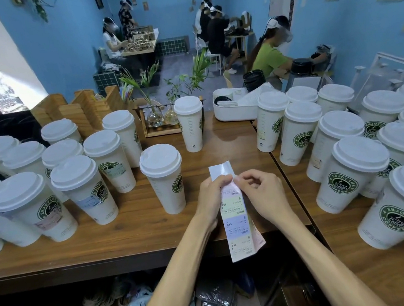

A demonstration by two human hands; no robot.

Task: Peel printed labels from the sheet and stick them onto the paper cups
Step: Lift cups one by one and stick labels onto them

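Observation:
A long label sheet [237, 220] with pastel printed labels hangs over the table's front edge; its bare white backing [219, 169] sticks up above my hands. My left hand [211, 198] grips the sheet's left side near the top. My right hand [263, 195] pinches the corner of the top pink label with thumb and forefinger. A lidded white paper cup [165, 179] with a green coffee logo stands just left of my hands. Another cup [190, 124] stands farther back in the middle.
Several lidded cups [84, 189] crowd the left of the wooden table [141, 225], some bearing labels. Several more cups [349, 173] fill the right-hand table. A white tray [234, 114], a plant stand [159, 122] and wooden racks [82, 108] sit at the back. People work at tables beyond.

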